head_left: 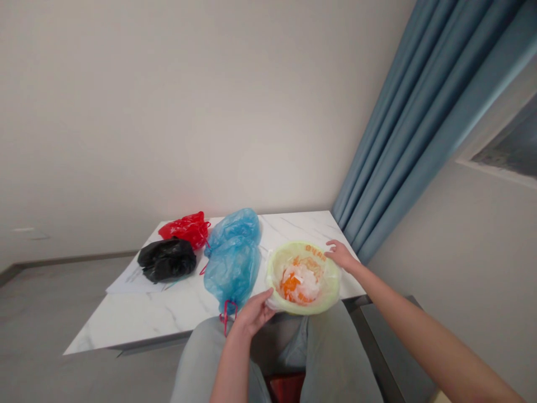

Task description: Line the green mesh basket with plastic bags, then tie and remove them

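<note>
A: Where's the green plastic bowl (332, 285)?
B: Right front of the marble table (126, 324), left hand (251, 314) open against its near rim, right hand (342, 256) spread at the far rim

The orange and white contents (300, 280) inside the green plastic bowl (285, 252) are not clear, so I cannot tell what they are. The orange print (315, 252) on the far rim of the bowl is too small to read. The left hand (254, 313) covers a part of the near rim. Left of the bowl, the inside of the black plastic bag (166, 259) is hidden, and this bag hides part of the red plastic bag (184, 229) and of the paper (130, 280). The bottom edge of the picture cuts off the left forearm (230, 369) and the right forearm (440, 347).
</note>
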A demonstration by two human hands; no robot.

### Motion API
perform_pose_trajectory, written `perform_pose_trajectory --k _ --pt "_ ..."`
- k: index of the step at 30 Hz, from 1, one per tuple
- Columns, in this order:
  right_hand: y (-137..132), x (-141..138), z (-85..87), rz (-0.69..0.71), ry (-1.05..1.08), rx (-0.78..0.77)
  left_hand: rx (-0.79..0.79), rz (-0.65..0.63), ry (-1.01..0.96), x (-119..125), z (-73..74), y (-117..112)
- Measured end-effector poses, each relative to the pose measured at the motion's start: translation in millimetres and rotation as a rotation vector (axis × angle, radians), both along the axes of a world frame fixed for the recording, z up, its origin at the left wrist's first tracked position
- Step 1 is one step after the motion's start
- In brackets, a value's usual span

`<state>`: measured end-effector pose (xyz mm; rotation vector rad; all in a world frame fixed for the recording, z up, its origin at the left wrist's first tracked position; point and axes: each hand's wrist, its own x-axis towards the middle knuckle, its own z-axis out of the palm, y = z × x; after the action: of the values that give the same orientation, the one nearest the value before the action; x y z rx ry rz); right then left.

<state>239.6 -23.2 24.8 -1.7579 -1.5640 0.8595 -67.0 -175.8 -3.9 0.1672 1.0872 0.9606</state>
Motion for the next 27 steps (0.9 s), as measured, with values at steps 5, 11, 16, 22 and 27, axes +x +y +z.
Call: perform_pose_trajectory --k 5,11,16,22,27 --pt "-3.1 -14.2 4.8 0.107 -0.359 0.122 0.094 0.045 0.136 -1.3 -4.1 0.4" --pt "-9.6 -25.8 2.9 0.097 -0.458 0.147 0.168 0.066 0.434 6.7 -2.0 2.8" --pt "-8.8 -27.4 5.6 0.044 -0.202 0.182 0.265 0.115 0.641 17.2 -0.4 -0.9" --pt "-35.5 -2.8 3.5 -0.296 0.260 0.115 0.124 -0.027 0.698 -3.7 6.5 -1.4" --pt "-95.4 13.5 -24.1 -0.461 0.688 -0.227 0.042 0.030 0.715 -30.9 20.5 22.2"
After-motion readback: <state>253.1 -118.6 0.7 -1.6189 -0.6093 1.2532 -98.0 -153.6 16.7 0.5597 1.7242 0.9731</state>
